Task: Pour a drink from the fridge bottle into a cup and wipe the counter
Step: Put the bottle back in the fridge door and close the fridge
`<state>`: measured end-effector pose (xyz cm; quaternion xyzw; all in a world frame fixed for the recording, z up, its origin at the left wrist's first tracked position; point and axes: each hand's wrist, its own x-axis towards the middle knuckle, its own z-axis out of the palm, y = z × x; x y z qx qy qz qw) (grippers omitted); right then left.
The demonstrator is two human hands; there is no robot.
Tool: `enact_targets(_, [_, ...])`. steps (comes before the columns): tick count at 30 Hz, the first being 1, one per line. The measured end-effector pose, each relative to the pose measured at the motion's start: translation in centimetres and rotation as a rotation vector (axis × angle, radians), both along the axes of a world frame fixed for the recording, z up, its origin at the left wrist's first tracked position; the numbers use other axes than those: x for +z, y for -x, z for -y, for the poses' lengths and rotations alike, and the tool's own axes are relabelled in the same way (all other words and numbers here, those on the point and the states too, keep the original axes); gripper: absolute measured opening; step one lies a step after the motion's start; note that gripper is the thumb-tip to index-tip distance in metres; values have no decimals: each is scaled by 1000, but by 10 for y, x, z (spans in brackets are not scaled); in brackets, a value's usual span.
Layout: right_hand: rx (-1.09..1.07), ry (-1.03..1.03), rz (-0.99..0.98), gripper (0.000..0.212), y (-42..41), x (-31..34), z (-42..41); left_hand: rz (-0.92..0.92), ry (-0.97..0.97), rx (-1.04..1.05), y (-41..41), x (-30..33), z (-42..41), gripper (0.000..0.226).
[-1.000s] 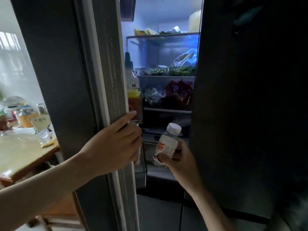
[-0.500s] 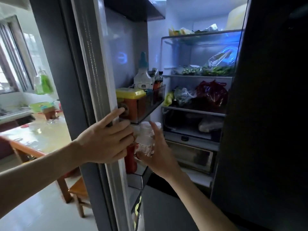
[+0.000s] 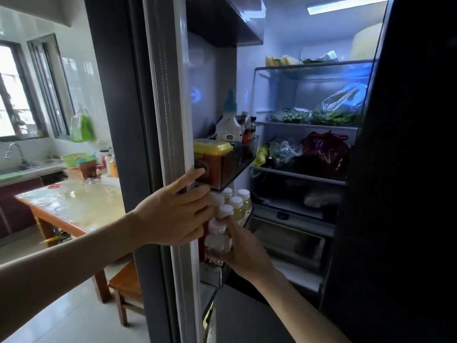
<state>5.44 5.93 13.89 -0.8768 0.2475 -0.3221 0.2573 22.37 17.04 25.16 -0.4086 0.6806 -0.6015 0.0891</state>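
The fridge stands open. My left hand (image 3: 173,214) grips the edge of the left fridge door (image 3: 158,120). My right hand (image 3: 243,253) is wrapped around a small white-capped drink bottle (image 3: 217,237) at the lower door shelf (image 3: 214,274), upright among several like bottles (image 3: 237,204). The bottle has a pale body and a white label with red print. Its lower part is hidden by my fingers and the shelf.
A yellow-lidded orange tub (image 3: 212,157) and a sauce bottle (image 3: 228,127) sit in the upper door bin. Fridge shelves (image 3: 306,125) hold bagged vegetables. The dark right door (image 3: 408,169) is shut. Left of the door: a wooden table (image 3: 74,209), stool (image 3: 126,285) and sink counter (image 3: 22,169).
The left door has swung wider open. My right hand has carried the bottle left and down from the fridge's middle to the door shelf among the other bottles.
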Motion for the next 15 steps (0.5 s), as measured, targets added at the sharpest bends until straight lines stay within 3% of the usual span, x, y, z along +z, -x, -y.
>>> enact_targets(3, [-7,55,-28,75,3,3,-1,1,-3,13,3,1,0,27])
enact_targets(7, [8,61,-24,89,5,3,-7,-31,-11,-2,7,3,-3,34])
enact_targets(11, [9,67,-7,97,9,3,-5,-260,131,-186,12,36,-7,33])
enact_targets(15, [-7,111,7,84,16,6,-2,-543,423,-73,-6,87,-14,56])
